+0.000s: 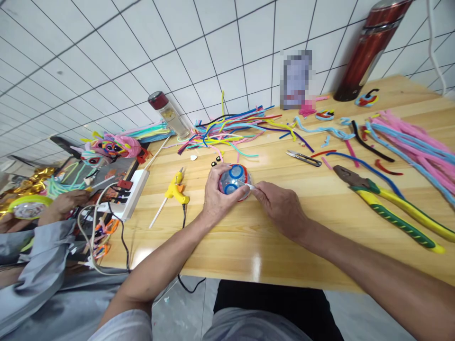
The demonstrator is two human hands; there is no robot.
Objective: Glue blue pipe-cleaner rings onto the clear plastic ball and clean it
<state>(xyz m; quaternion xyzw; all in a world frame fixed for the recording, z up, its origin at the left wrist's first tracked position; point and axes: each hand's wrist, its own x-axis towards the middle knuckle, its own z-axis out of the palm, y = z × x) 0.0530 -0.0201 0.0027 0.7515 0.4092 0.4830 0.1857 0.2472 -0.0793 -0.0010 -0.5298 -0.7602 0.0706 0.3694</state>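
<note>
A clear round ball point(237, 180) with blue rings and red trim rests at the middle of the wooden table. My left hand point(216, 192) is wrapped round its left and near side, thumb across the front. On the right, my right hand point(280, 206) pinches a small white piece point(251, 186) against the ball's edge; what exactly this piece is cannot be made out. Just beyond the ball lie two small black beads or eyes point(216, 161). To the left of my left hand is a yellow glue gun point(176, 187) with a white glue stick in it.
Colourful pipe cleaners point(231, 128) lie along the wall. Large pliers point(391, 203) and small snips point(304, 158) are on the right. A red thermos point(373, 47) and glass bottle point(170, 116) stand behind. A power strip point(133, 194) and another person's hands point(67, 203) are left.
</note>
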